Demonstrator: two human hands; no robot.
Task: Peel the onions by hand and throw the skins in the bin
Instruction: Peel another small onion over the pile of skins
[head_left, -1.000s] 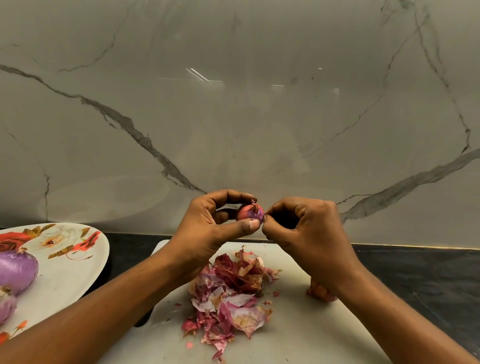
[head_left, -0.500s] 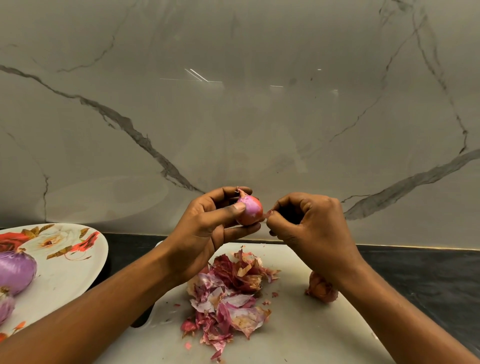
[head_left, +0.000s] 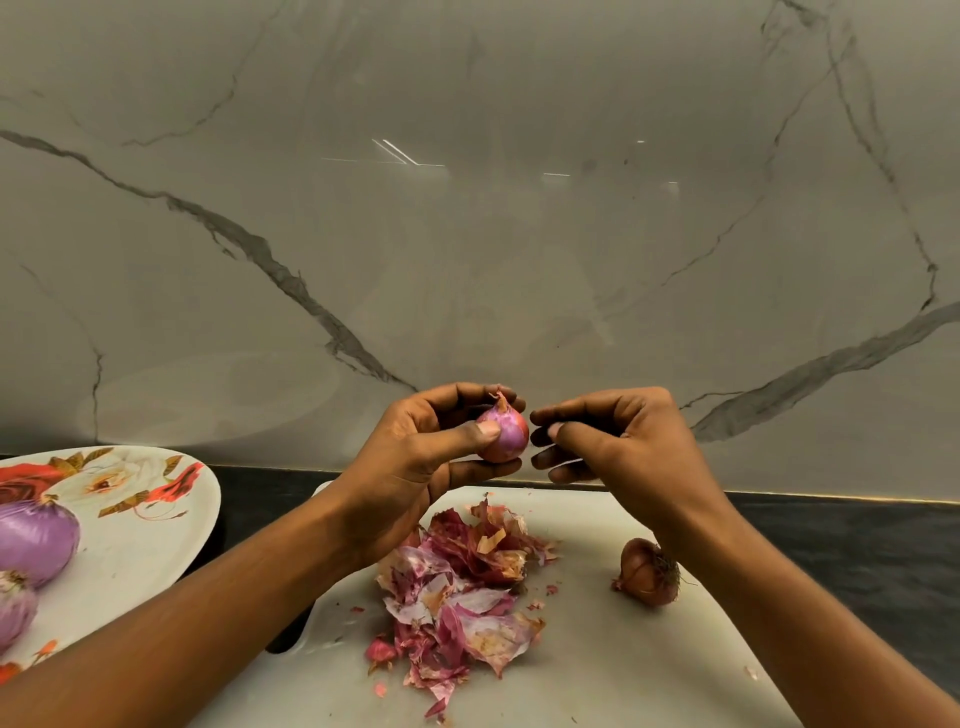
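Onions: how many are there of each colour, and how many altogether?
Purple onions on the plate: 2
Pink onion in the left hand: 1
Brown onion on the board: 1
Total: 4

Blocked at the middle of the cutting board (head_left: 597, 675) by a heap of onion skins (head_left: 457, 587), near its right edge by an unpeeled small onion (head_left: 647, 571). Passable over the bare strip between those two. Shut off behind by the marble wall (head_left: 467, 234). Crowded at left by a floral plate (head_left: 145, 545) bearing peeled onions (head_left: 31, 540). Passable at right over the dark countertop (head_left: 857, 545). Occupied above the board's far edge by the left hand (head_left: 415, 457) gripping a half-peeled onion (head_left: 503, 434), right hand (head_left: 608, 441) just beside.
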